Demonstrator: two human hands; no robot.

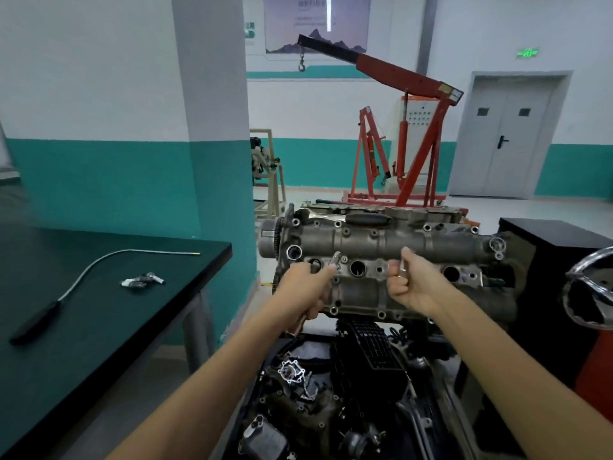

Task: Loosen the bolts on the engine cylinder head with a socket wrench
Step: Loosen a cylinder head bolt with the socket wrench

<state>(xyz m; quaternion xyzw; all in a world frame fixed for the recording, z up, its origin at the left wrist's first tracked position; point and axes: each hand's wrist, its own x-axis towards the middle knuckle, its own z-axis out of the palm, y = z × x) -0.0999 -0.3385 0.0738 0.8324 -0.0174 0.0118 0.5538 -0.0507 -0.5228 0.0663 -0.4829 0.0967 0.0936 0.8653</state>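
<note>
The grey engine cylinder head (pixel 381 247) lies across the middle of the view, with several bolt holes and round bores along its top. My left hand (pixel 308 287) grips the socket wrench (pixel 335 260) by its handle; the wrench head sits on the cylinder head near a bore at the left. The handle's end pokes out below my fist. My right hand (pixel 409 283) is curled round a small metal piece (pixel 403 265), held just in front of the cylinder head's middle. I cannot tell what the piece is.
A dark green table (pixel 83 327) at the left carries a flexible pick-up tool (pixel 76 283) and a small metal part (pixel 142 280). Loose engine parts (pixel 331 393) fill the space below. A red engine hoist (pixel 408 127) stands behind. A black cabinet (pixel 547 247) is at the right.
</note>
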